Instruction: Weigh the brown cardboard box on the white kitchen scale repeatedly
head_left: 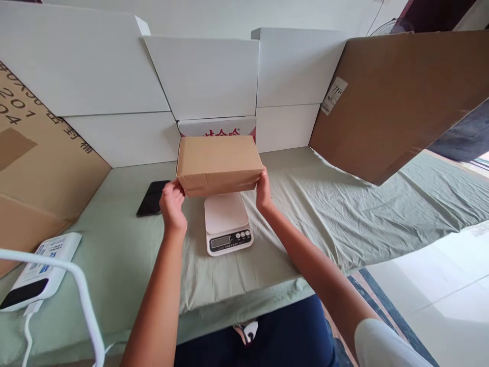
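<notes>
Brown cardboard, grasped from both sides: box [219,159] between left hand [173,208] and right hand [264,191], apparently held up off the cloth [301,204]. To hold well, in all likelihood: keep pressure even from both sides, wrists level, fingertips tucked low under the near corners, without denting the sides. Best also to mind the underside, with the scale [226,216] just below, between both hands and partly nearer than either; contact with it impossible to tell. Left hand half curled, fingers bent round the near left corner. Right hand straighter, pressed along the near right corner, fingers mostly hidden. Neither clenched nor released; parted by the full width of the box. Phone [150,200] just outside the left hand, on the cloth.
</notes>
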`<state>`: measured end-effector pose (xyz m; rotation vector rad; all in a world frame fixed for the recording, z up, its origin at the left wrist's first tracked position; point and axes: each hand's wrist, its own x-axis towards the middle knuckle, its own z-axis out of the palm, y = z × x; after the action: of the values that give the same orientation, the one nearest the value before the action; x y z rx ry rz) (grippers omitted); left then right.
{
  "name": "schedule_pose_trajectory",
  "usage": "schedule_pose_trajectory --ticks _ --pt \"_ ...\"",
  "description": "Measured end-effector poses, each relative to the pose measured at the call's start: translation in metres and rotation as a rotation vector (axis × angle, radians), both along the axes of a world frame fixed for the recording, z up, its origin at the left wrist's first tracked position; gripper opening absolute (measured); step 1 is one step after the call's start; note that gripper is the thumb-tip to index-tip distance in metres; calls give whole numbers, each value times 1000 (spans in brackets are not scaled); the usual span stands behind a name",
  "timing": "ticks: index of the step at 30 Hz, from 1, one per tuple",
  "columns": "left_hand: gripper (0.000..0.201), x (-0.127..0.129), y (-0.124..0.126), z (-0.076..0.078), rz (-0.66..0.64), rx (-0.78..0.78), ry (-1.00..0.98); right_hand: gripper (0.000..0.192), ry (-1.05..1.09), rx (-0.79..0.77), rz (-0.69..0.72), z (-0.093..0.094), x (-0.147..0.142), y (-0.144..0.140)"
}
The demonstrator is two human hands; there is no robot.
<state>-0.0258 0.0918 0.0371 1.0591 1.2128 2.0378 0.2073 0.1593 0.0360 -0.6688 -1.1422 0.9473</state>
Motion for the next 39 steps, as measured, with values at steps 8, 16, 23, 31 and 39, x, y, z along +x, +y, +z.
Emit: schedule_pose_trajectory --ticks 8,16,23,31,39 --pt "67 -8 52 -50 -32 -191 -96 57 -101 -79 -25 -38 -11 42" --pt "69 -11 54 -51 -47 -237 -115 50 -166 -134 -13 -33 -10 39" --pt "73 -10 53 -53 -35 -231 -87 39 -179 -183 -28 -35 -7 37" --pt "75 -8 51 -48 -23 -231 -77 39 -133 -203 -28 -36 -9 39" --pt "76 -7 52 -50 -8 -234 -76 42 -133 -219 -27 -35 -8 39"
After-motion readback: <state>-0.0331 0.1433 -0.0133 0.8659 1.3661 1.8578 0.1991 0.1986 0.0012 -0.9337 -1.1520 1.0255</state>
